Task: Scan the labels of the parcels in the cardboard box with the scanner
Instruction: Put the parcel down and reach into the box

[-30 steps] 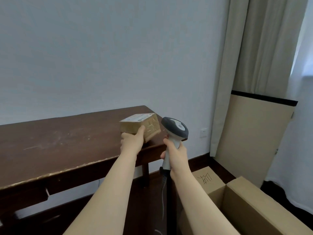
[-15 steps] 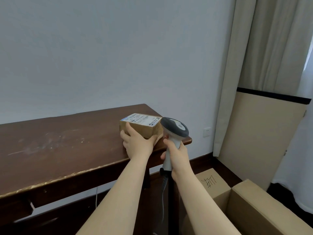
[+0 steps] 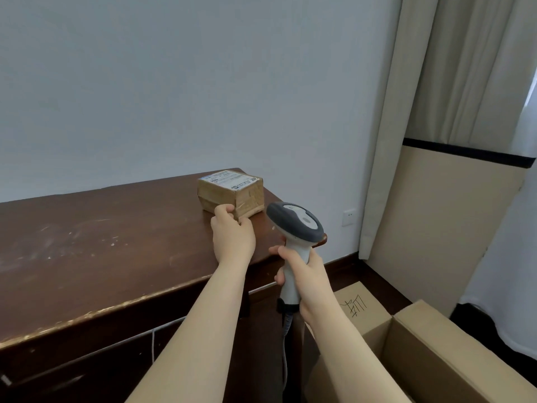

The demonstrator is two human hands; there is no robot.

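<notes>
A small brown parcel (image 3: 231, 194) with a white label on top rests on the dark wooden table (image 3: 101, 245), near its right end. My left hand (image 3: 232, 237) is at the parcel's near bottom corner, with the thumb on one face and curled fingers on the other. My right hand (image 3: 305, 277) grips the handle of the grey and white scanner (image 3: 295, 221), held upright just right of the parcel, its head over the table's corner. The open cardboard box (image 3: 430, 344) stands on the floor at lower right; its inside is hidden.
A white wall runs behind the table. Beige curtains (image 3: 436, 82) hang at right above a tan panel. The scanner's cable drops beside the table leg. A wall socket (image 3: 348, 216) sits low on the wall.
The parcel went from being held tilted above the table to lying flat on it, farther back. My left hand slid down to its near corner. The scanner has stayed in about the same place.
</notes>
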